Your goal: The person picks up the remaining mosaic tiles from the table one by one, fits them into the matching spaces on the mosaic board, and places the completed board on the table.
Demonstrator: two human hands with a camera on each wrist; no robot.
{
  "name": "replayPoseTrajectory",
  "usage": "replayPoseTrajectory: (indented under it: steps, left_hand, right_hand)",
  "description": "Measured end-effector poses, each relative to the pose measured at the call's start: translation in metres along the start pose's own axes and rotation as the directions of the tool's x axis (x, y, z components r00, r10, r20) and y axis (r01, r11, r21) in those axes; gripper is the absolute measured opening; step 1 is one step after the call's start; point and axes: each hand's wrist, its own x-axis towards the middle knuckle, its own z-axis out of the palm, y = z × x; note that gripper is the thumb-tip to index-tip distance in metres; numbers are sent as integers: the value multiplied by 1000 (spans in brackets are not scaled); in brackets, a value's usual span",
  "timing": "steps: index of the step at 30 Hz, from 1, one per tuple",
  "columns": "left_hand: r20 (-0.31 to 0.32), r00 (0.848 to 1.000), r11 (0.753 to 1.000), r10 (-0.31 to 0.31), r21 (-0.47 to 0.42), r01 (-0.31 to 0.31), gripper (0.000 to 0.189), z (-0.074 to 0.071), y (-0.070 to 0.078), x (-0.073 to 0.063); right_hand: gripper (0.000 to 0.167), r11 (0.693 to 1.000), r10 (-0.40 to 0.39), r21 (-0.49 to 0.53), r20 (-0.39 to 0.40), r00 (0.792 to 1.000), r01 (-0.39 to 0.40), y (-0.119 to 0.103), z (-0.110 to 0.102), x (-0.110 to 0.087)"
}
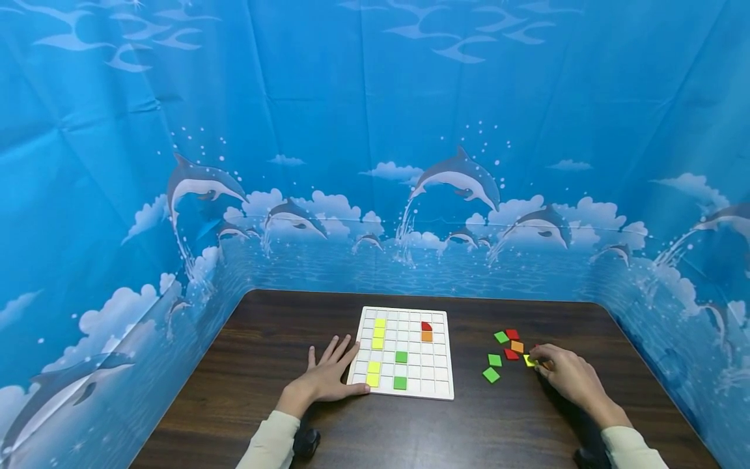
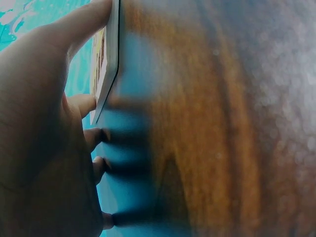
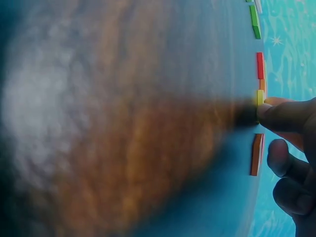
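Observation:
A white grid board lies on the table with several yellow squares, two green squares, an orange square and a red rounded piece on it. My left hand lies with spread fingers at the board's left edge, its thumb at the near left corner; the left wrist view shows the thumb against the edge. To the right of the board, my right hand pinches a yellow square tile between thumb and forefinger at table level. Its other fingers curl loosely, near an orange piece.
Loose green, red and orange tiles lie between the board and my right hand. The dark wooden table is bordered at the back and sides by a blue dolphin-print curtain.

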Motion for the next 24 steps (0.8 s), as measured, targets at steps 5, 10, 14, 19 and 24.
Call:
replayPoseTrajectory:
  steps: [5, 10, 14, 19, 24]
  left_hand:
    - [-1, 1000, 1000, 2, -7, -2, 104, -2, 2, -1]
    - [2, 1000, 1000, 5, -7, -5, 105, -2, 2, -1]
    - [12, 1000, 999, 16, -29, -16, 107, -2, 2, -1]
    - [13, 1000, 999, 17, -46, -16, 108, -1, 0, -1]
    - [5, 1000, 1000, 9, -22, -9, 107, -1, 0, 1]
  right_hand:
    - [22, 1000, -5, -26, -18, 1000, 4, -3, 2, -1]
    - [20, 999, -2, -52, -20, 1000, 1, -5, 2, 0]
    - [17, 998, 8, -65, -20, 1000, -9, -8, 2, 0]
    - [12, 996, 22, -80, -13, 1000, -23, -12, 2, 0]
    - [10, 996, 38, -87, 21, 999, -36, -15, 0, 2]
